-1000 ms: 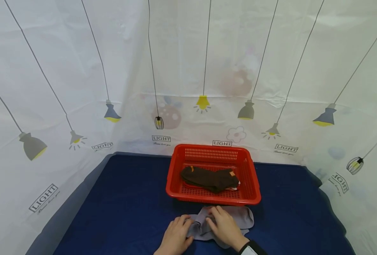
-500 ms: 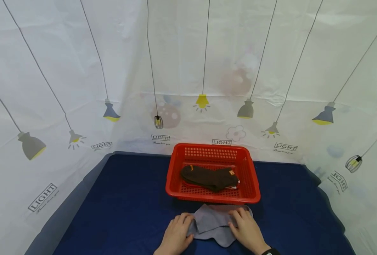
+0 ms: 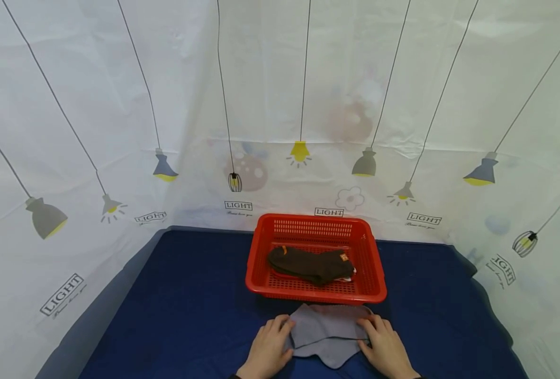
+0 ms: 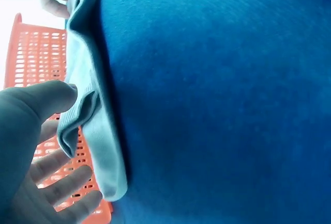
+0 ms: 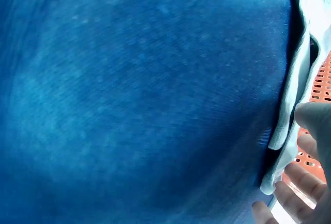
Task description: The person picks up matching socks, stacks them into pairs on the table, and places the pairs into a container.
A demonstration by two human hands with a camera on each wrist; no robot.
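A pair of grey socks [image 3: 325, 329] lies folded and fairly flat in front of the basket. In the left wrist view the socks [image 4: 106, 154] show a ribbed cuff, its edge curling up. At their left end is my left hand [image 3: 267, 348], fingers spread and relaxed; that wrist view has its thumb [image 4: 59, 95] overlapping the cuff. My right hand [image 3: 385, 348] is at the right end, fingertips on the edge. In the right wrist view, the thumb of the right hand [image 5: 315, 149] lies along the socks' layered edge [image 5: 290, 105], with its fingers loosely bent.
Just behind the grey socks stands a red plastic basket [image 3: 318, 298] with slotted walls. Dark brown socks [image 3: 313, 265] with small orange marks lie inside it. A dark blue cloth [image 3: 190, 295] covers the table, and a white lamp-print curtain [image 3: 280, 105] surrounds it.
My right hand has slid right across the grey socks to their right end, and the bunched fabric now lies flatter. The left hand has shifted slightly right. Basket and brown socks stay put.
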